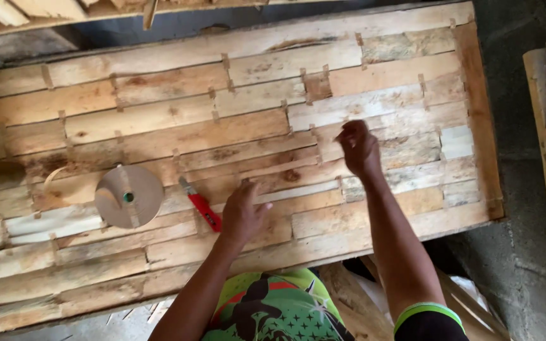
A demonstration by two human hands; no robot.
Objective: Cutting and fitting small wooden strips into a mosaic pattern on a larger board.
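Workshop floor of bare concrete; upon it a large panel of pale wood strips taped edge to edge, the landmark for all entries below.

Item: my left hand, flat on the panel near its front edge, fingers spread, palm down, holding nothing.
Item: my right hand, mid-panel toward the right, wrist bent, fingers curled loosely shut; whether anything thin is pinched, I cannot tell.
Item: red utility knife, on the panel just left of my left hand.
Item: brown tape roll, lying flat on the panel, left of the knife.

Risk, as I judge it: my left hand sliding sideways could meet the knife; uneven pressure could part the strips.
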